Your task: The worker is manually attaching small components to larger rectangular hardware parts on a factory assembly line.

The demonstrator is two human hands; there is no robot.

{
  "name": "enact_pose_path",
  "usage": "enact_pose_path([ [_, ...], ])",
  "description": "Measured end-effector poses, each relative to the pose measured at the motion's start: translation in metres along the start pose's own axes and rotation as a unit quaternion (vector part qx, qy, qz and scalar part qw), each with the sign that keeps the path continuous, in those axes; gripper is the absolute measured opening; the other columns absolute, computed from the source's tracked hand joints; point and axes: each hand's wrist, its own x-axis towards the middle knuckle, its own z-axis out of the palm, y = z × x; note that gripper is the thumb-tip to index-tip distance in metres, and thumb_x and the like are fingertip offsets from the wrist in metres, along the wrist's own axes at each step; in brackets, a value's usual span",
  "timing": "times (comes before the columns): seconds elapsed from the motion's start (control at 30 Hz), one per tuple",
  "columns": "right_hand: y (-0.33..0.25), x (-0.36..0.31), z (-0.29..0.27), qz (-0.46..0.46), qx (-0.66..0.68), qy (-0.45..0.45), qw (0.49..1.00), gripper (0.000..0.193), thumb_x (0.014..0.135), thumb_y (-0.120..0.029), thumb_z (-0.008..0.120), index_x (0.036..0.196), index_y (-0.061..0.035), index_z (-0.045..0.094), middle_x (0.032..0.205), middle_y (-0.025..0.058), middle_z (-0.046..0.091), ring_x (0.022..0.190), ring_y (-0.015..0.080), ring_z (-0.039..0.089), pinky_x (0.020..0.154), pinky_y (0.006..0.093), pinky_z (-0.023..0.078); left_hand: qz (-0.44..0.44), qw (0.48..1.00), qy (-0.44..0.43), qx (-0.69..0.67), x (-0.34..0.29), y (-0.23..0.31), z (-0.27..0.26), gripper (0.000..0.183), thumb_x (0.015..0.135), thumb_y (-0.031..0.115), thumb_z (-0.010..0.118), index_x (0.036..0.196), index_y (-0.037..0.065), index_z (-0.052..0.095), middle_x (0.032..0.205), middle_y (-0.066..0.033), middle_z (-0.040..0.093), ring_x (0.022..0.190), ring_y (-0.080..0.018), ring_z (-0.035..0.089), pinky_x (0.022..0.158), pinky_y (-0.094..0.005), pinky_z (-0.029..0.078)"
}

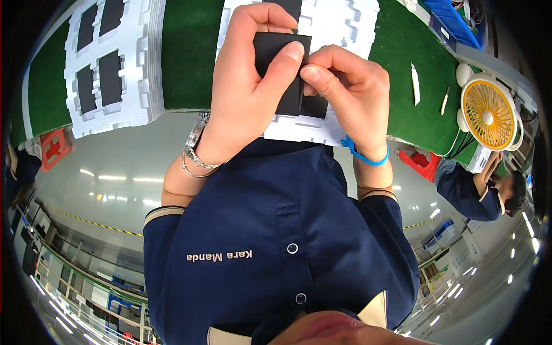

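My left hand (244, 86) is closed round a flat black rectangular piece (290, 98), its thumb lying across the upper face. At the piece's right edge, the thumb and fingers of my right hand (359, 86) are pinched together; whatever lies between the fingertips is hidden. Beneath both hands is a white moulded tray (351, 23) with shaped recesses. Another black piece (314, 107) shows in it, partly covered by the held one, and a further dark piece (286, 7) sits at its far side.
A stack of white trays (138, 109) with several black pieces (110, 77) stands left on the green table (190, 57). To the right lie a white-handled tool (415, 83) and a slim pen-like tool (445, 100), near a yellow fan (487, 115). A co-worker (480, 190) sits beyond.
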Motion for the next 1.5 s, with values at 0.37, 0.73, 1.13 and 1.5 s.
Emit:
enact_pose_path([
  [0.37,0.024,0.003,0.003,-0.019,0.248,-0.045,0.968,0.015,0.093,-0.009,0.062,0.087,0.004,0.064,0.07,0.0047,0.062,0.063,0.0093,0.055,0.059,0.0232,0.046,-0.142,0.933,0.0,-0.33,-0.006,0.014,0.007,0.03,0.096,0.016,0.056,0.119,0.001,0.043,0.093,-0.0081,0.058,0.069,-0.012,0.061,0.061,-0.0243,0.051],
  [0.73,0.018,0.003,-0.004,-0.014,0.189,-0.07,0.979,0.016,0.093,-0.012,0.062,0.088,0.0033,0.062,0.072,0.004,0.06,0.065,0.0095,0.056,0.062,0.0234,0.046,-0.004,0.994,0.036,-0.1,-0.006,-0.005,0.004,0.029,0.096,0.014,0.052,0.122,0.001,0.049,0.103,-0.0064,0.06,0.089,-0.0083,0.053,0.08,-0.0216,0.042],
  [1.13,0.018,-0.003,0.0,-0.046,0.191,-0.046,0.979,0.021,0.096,-0.019,0.06,0.09,0.001,0.06,0.074,0.0015,0.059,0.066,0.0065,0.053,0.06,0.0219,0.045,-0.048,0.981,0.013,-0.186,-0.004,0.008,0.014,0.029,0.095,0.017,0.057,0.117,0.002,0.047,0.092,-0.0038,0.056,0.082,-0.0075,0.051,0.072,-0.0227,0.043],
  [1.5,0.022,-0.001,0.006,-0.002,0.253,-0.076,0.964,0.026,0.099,-0.024,0.054,0.091,0.0,0.06,0.074,-0.0007,0.055,0.067,0.0068,0.048,0.061,0.0231,0.042,-0.024,0.969,0.049,-0.239,-0.006,0.005,0.021,0.027,0.096,0.016,0.056,0.117,0.002,0.046,0.096,-0.0034,0.056,0.08,-0.006,0.051,0.071,-0.0221,0.043],
])
